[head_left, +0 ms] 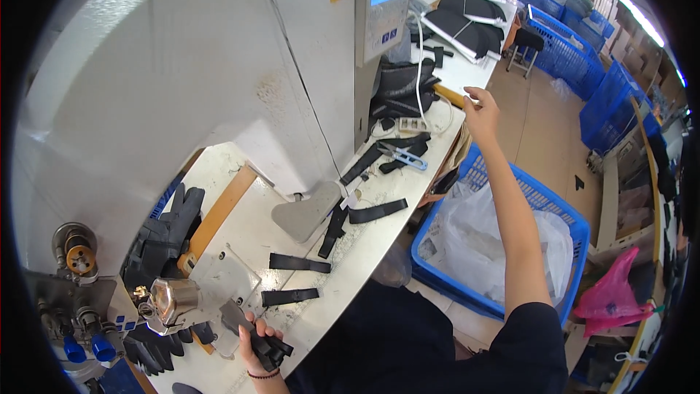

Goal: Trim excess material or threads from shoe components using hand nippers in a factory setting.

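My left hand (257, 344) is closed around a bunch of black straps (273, 350), low at the front of the sewing machine. My right hand (483, 113) reaches far out past the table's right edge, fingers pinched together by the end of a yellow bar (448, 94). A small pale bit shows at its fingertips, too small to name. Between the hands, loose black strap pieces (378, 211) lie scattered on the white table (343, 277). Blue-handled thread snips (402, 155) rest across black straps farther back.
The large grey sewing machine (219, 66) with a control panel (386, 7) fills the left. A blue basket (503, 314) lined with clear plastic stands below my right arm. Stacked dark panels (467, 18) sit at the far table end; a stool (526, 47) stands beyond.
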The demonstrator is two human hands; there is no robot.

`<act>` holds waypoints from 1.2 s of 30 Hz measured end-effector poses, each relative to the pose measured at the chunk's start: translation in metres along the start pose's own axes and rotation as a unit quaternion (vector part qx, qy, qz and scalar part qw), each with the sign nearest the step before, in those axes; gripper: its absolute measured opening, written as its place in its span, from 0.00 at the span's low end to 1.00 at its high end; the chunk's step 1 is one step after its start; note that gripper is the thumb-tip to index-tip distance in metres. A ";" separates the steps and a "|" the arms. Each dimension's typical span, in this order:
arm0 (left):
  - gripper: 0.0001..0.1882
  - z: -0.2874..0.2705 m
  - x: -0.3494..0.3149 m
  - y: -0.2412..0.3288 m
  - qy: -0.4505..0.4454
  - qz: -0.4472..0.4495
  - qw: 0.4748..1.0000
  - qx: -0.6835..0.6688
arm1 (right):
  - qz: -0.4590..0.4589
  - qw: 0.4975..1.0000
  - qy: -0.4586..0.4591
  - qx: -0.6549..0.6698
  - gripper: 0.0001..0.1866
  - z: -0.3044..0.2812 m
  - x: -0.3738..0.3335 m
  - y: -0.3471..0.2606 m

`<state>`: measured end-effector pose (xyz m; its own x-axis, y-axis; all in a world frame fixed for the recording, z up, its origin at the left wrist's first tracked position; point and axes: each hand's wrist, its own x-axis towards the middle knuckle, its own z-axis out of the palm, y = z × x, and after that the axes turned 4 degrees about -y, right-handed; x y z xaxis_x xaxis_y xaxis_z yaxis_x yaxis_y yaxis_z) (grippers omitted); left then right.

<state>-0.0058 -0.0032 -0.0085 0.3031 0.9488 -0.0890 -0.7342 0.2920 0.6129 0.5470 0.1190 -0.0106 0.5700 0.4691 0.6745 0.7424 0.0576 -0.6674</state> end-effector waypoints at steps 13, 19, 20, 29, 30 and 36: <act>0.11 0.051 0.039 0.002 -0.069 -0.067 0.994 0.056 | -0.141 0.881 -0.447 0.059 0.13 -0.015 -0.127 -0.118; 0.14 0.041 0.031 0.001 -0.047 -0.061 0.990 0.120 | -0.075 0.845 -0.495 0.188 0.12 -0.025 -0.151 -0.188; 0.14 0.040 0.032 0.000 -0.042 -0.058 0.990 0.123 | -0.046 0.826 -0.519 0.215 0.13 -0.028 -0.154 -0.203; 0.15 0.035 0.021 0.009 -0.079 -0.020 0.987 0.138 | 0.380 0.423 -0.579 0.584 0.16 -0.010 -0.203 -0.275; 0.15 0.035 0.019 0.011 -0.076 -0.016 0.987 0.137 | 0.387 0.420 -0.573 0.588 0.16 -0.008 -0.205 -0.280; 0.13 0.041 0.007 0.022 -0.067 0.026 0.991 0.115 | 0.401 0.407 -0.571 0.589 0.16 -0.005 -0.213 -0.307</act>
<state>0.0054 0.0052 0.0366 0.3572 0.9330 0.0438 -0.5982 0.1925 0.7779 0.1997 -0.0031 0.0518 -0.5723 0.8187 -0.0467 -0.5891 -0.4501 -0.6711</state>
